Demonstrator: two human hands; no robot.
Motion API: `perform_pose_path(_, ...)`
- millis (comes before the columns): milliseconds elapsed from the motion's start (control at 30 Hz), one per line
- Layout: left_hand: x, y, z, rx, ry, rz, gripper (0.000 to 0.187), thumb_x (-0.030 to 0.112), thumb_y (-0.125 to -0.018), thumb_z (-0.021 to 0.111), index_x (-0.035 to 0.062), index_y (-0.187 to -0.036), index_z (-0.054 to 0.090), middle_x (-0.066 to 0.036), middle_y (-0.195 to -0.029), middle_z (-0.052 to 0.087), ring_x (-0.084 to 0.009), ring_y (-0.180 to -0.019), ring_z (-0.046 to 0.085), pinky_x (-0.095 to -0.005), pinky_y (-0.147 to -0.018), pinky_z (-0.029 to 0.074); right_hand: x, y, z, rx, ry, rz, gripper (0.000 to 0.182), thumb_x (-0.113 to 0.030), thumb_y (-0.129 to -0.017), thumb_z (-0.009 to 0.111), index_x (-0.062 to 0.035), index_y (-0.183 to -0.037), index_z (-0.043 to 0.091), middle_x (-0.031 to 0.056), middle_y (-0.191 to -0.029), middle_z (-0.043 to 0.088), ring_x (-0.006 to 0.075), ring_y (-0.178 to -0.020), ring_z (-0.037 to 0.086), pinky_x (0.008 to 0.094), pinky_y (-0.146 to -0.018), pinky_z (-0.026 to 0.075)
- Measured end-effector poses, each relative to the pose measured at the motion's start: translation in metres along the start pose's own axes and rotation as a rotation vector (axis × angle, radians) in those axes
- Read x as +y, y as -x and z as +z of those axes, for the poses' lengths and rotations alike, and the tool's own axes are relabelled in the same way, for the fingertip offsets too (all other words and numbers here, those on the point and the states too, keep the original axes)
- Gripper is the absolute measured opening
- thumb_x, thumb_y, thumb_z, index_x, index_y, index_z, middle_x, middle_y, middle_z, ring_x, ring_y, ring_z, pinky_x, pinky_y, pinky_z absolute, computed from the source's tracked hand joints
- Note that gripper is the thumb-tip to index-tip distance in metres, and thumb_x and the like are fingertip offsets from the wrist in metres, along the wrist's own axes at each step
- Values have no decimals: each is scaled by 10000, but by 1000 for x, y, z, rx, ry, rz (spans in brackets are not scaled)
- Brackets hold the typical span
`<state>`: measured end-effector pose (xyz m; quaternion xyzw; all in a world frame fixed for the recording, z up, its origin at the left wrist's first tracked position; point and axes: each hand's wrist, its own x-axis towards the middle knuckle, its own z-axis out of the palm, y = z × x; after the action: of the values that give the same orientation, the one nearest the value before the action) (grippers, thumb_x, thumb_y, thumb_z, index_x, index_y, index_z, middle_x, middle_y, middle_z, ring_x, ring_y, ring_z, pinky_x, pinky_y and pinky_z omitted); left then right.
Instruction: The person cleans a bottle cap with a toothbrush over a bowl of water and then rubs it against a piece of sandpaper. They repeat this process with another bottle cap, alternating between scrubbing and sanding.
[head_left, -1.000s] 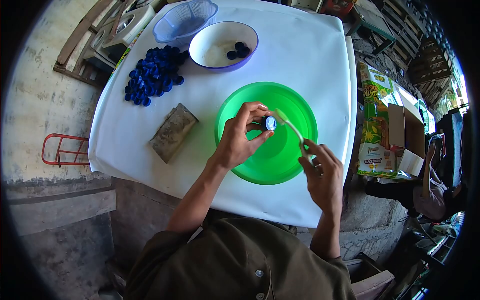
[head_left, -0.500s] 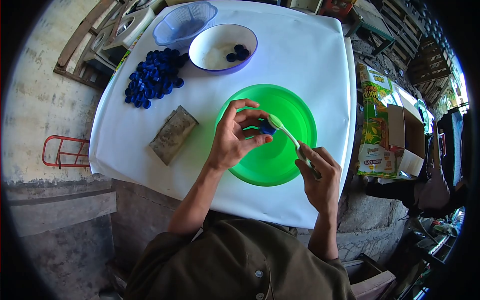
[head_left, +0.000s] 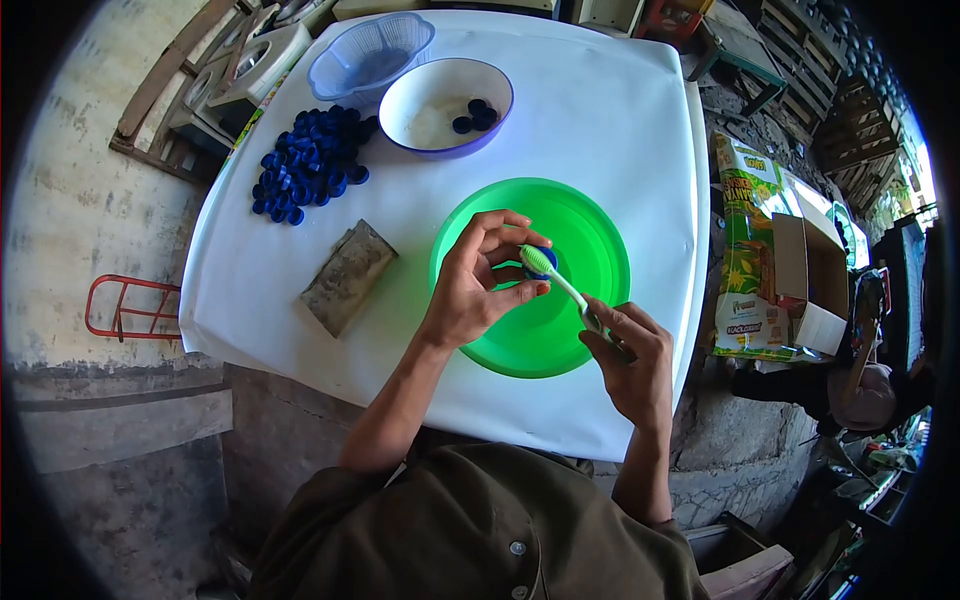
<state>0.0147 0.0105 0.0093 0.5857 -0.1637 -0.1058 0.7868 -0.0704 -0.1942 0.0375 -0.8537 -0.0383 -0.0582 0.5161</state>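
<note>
My left hand (head_left: 470, 285) is over the green basin (head_left: 600, 225), its fingers closed around a dark blue bottle cap (head_left: 549, 257). The cap is partly covered by the fingers and by the head of a toothbrush. My right hand (head_left: 638, 358) grips that white and green toothbrush (head_left: 566, 285) by its handle, at the basin's right side. The green bristle head lies against the cap. To the upper left is a heap of blue bottle caps (head_left: 308, 165). Several more caps (head_left: 478, 112) sit inside a white bowl with a purple outside (head_left: 415, 100).
A pale blue plastic basket (head_left: 368, 62) stands at the table's far left. Left of the basin lies a grey, worn block (head_left: 348, 278). Beyond the right table edge are a printed sack (head_left: 745, 250) and an open cardboard box (head_left: 815, 270). Another person (head_left: 860, 395) is at far right.
The toothbrush head has shifted slightly left and down across the cap, and my right hand has moved a little left with it. My left hand keeps its hold.
</note>
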Motion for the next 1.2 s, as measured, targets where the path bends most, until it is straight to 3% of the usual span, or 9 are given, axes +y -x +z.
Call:
perform_pose_path(100,-3,-2,-6,50,-118,86,543,-50,-827,751,19,-1277,455,-176,-1195,636,-205,-1061,653,-319,-880,597,8,4,-12,-21,17,62,378,31,-809,748,-38,-1180,721,102,-857,672,166,-695,636,297,-614,487)
perform_pose_path(267,16,-1,-3,176,-906,600,507,22,-765,812,77,-1200,557,-75,-1120,695,-243,-998,589,-374,-853,456,17,8,-27,135,60,121,391,20,-814,750,-40,-1199,718,41,-752,567,78,-600,445,272,-522,393)
perform_pose_path(367,-13,5,2,22,-1156,204,455,24,-758,798,95,-1160,595,-72,-1126,678,-272,-1042,576,-387,-877,458,13,6,-26,111,70,125,396,13,-816,751,-42,-1207,714,40,-753,569,82,-596,440,274,-520,392)
perform_pose_path(533,-5,6,9,157,-886,444,435,0,-793,757,68,-1182,574,-92,-1075,656,-294,-996,604,-380,-838,500,15,8,-24,102,77,154,392,8,-818,749,-42,-1205,714,46,-763,587,96,-597,459,275,-531,402)
perform_pose_path(667,-29,12,11,45,-1008,148,425,-7,-802,741,54,-1186,568,-134,-1076,657,-315,-978,609,-397,-851,502,17,8,-21,106,57,151,391,18,-817,745,-32,-1203,711,50,-771,592,99,-612,482,271,-538,414)
perform_pose_path(833,-4,9,18,74,-959,321,413,-12,-806,714,37,-1179,543,-158,-1091,633,-357,-958,611,-430,-856,517,24,11,-22,90,46,210,397,47,-811,735,26,-1205,686,41,-827,599,77,-656,479,248,-551,428)
perform_pose_path(900,-21,10,11,-40,-992,83,419,-11,-815,701,36,-1194,528,-169,-1099,632,-367,-1001,608,-447,-873,516,26,10,-21,78,47,204,400,61,-811,715,29,-1209,683,36,-829,598,75,-647,483,238,-541,425)
perform_pose_path(967,-21,16,16,9,-929,268,438,-13,-820,695,25,-1216,512,-179,-1160,608,-364,-1072,595,-452,-905,507,23,9,-22,70,44,198,401,63,-808,711,27,-1206,685,35,-830,601,76,-639,504,236,-545,434)
perform_pose_path(1200,18,28,1,-8,-748,276,306,22,-828,703,49,-1126,640,-139,-1124,601,-306,-1015,624,-396,-882,525,41,8,-22,51,3,191,363,1,-851,717,43,-1209,672,26,-800,589,61,-559,486,222,-466,371)
